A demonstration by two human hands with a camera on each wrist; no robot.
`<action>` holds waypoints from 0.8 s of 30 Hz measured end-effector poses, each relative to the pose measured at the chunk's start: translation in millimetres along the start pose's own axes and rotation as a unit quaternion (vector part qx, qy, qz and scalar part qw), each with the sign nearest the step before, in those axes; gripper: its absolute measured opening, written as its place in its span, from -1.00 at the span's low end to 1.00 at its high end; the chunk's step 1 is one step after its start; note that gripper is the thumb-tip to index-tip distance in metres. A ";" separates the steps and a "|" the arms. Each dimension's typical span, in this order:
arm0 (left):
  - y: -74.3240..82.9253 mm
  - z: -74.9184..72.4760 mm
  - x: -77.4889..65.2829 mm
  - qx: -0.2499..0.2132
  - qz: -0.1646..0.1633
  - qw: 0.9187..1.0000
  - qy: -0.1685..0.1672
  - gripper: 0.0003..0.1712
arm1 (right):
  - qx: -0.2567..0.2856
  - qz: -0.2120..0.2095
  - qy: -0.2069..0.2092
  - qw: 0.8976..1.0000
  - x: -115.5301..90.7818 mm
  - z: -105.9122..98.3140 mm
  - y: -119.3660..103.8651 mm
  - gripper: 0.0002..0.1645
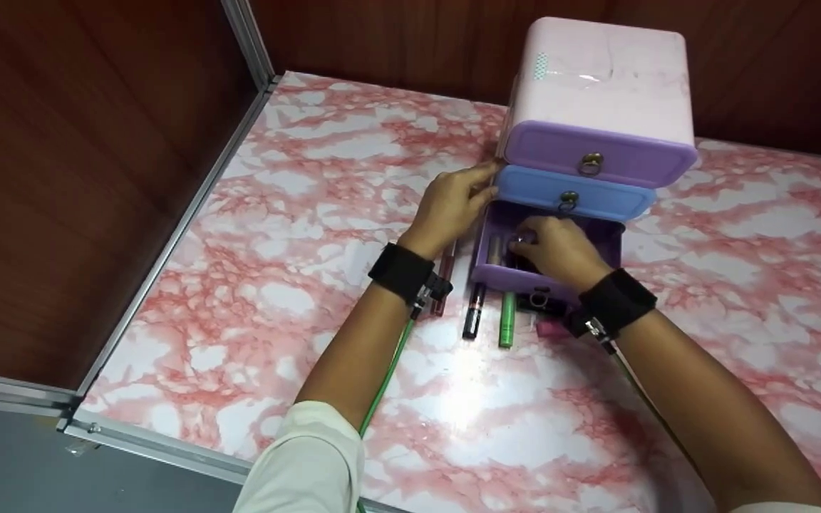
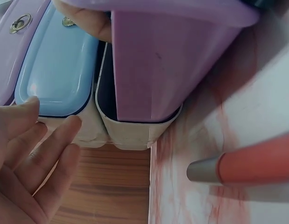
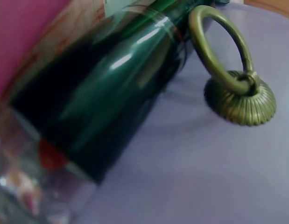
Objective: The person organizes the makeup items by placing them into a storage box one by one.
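My right hand (image 1: pixel 560 249) reaches into the pulled-out purple drawer (image 1: pixel 499 279) at the bottom of a small drawer unit. Its thumb and fingers pinch a small dark purple item (image 1: pixel 525 237), mostly hidden by the hand. A greyish tube (image 1: pixel 495 251) lies beside it in the drawer. Against the unit's left side, my left hand (image 1: pixel 450 206) has its fingers extended, fingertips at the edge of the blue drawer (image 2: pixel 60 70). The right wrist view shows a dark glossy tube (image 3: pixel 102 84) with a clear end, before the drawer front and its brass ring (image 3: pixel 219 46).
The unit's pale pink top (image 1: pixel 617 78) rises above a closed purple drawer (image 1: pixel 553 148). On the marbled table before the open drawer lie a red tube (image 1: pixel 442 288), a black tube (image 1: pixel 474 313), a green tube (image 1: pixel 507 322) and a pink item (image 1: pixel 551 328). Brown panels (image 1: pixel 132 142) enclose the left and back.
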State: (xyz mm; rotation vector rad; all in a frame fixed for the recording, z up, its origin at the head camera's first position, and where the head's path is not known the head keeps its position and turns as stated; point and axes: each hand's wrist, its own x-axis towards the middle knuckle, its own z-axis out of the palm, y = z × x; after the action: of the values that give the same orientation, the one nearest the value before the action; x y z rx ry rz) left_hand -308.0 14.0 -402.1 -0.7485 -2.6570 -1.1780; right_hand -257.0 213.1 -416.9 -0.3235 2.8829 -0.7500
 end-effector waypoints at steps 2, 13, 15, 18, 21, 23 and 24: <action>0.0 -0.1 -0.2 -0.005 0.000 1.000 0.002 -0.53 | 0.000 -0.003 -0.006 1.000 2.1 0.7 -0.6 -0.66; 1.7 -0.6 -1.5 -0.009 0.003 1.000 0.002 -0.54 | -0.023 0.001 -0.051 0.998 5.1 2.4 -2.5 -0.61; 1.8 -0.7 -1.5 -0.010 0.005 1.000 0.005 -0.54 | -0.027 0.007 -0.060 0.998 5.0 2.3 -2.5 -0.58; 1.5 -0.5 -1.5 -0.008 0.007 1.000 0.006 -0.55 | -0.031 0.007 -0.070 0.997 5.1 2.4 -2.4 -0.56; 1.2 -0.7 -1.5 -0.004 0.007 1.000 0.001 -0.55 | -0.033 0.004 -0.072 0.997 5.9 2.7 -2.0 -0.59; 0.9 -1.1 -1.6 -0.001 0.006 1.000 -0.001 -0.55 | -0.035 0.003 -0.070 0.997 6.3 2.8 -1.9 -0.60; 0.7 -1.3 -1.5 -0.001 0.006 1.000 -0.001 -0.55 | -0.036 0.003 -0.069 0.997 6.5 2.7 -1.9 -0.60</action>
State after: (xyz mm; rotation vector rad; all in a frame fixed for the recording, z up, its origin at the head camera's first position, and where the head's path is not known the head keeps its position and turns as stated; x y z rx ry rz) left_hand -306.4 12.9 -401.3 -0.7664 -2.6500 -1.1771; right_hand -262.5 208.7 -418.9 -0.3607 2.7832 -0.5984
